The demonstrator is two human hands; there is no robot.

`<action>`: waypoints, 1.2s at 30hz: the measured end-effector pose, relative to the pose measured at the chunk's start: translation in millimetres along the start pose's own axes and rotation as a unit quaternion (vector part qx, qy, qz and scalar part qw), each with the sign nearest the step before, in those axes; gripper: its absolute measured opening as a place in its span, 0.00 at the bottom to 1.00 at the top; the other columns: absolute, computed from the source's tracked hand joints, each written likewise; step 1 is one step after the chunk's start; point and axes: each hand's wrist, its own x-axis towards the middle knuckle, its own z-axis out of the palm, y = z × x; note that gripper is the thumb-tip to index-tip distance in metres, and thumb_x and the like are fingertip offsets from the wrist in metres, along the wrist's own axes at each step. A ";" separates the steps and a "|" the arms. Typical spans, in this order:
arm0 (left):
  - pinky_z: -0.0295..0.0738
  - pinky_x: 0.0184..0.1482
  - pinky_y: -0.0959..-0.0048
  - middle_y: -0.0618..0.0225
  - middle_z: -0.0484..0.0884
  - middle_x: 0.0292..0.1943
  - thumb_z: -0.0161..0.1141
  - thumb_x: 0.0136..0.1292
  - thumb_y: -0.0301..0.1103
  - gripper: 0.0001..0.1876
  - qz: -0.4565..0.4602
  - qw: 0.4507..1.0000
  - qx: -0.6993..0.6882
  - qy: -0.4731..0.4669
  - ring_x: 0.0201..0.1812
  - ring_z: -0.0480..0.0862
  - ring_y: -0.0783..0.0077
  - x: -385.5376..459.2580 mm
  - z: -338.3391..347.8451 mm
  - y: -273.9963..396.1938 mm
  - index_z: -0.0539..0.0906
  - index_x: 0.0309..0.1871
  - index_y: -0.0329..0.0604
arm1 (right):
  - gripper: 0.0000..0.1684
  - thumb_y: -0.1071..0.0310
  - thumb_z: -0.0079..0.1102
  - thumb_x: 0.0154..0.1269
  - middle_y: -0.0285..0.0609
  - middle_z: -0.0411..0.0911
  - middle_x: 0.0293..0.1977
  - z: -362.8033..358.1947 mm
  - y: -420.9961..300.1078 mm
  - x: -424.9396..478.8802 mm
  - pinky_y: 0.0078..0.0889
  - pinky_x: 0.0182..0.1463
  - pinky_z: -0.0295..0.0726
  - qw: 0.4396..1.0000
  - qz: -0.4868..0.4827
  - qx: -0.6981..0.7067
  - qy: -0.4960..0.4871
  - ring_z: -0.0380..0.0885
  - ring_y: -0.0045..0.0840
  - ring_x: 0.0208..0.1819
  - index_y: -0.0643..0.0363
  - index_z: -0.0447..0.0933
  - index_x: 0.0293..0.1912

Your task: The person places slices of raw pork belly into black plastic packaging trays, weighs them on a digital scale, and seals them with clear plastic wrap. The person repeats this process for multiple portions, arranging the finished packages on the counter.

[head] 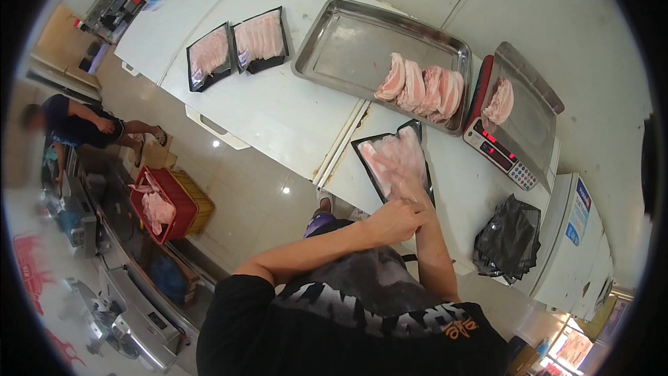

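Observation:
My right hand [402, 180] reaches over the black-edged plastic pack [429, 177] of pale pink meat slices [402, 149] on the white worktop. Its fingers blend with the meat and the clear film, so I cannot tell whether they are inside the pack or on top. My left hand [397, 221] crosses to my right wrist, with curled fingers against it at the pack's near end. Whether those fingers pinch thin plastic is hidden. Beyond the pack, a steel tray [349, 36] holds several folded meat portions [422, 86] at its right end.
On the right, a digital scale [501, 154] carries one meat portion [501, 102], near stacked black bags [509, 237]. Two filled packs [209, 57] [261, 39] lie far left. A red crate [167, 214] with meat stands on the floor, near a seated person [86, 120].

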 end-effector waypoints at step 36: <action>0.74 0.40 0.63 0.63 0.81 0.30 0.73 0.68 0.30 0.07 -0.233 0.909 0.054 0.342 0.35 0.80 0.64 -45.4 -58.0 -155.6 0.87 0.37 0.37 | 0.11 0.70 0.77 0.64 0.47 0.87 0.50 2.2 31.8 -31.6 0.42 0.63 0.81 0.870 -0.309 -0.366 0.119 0.84 0.41 0.58 0.60 0.89 0.46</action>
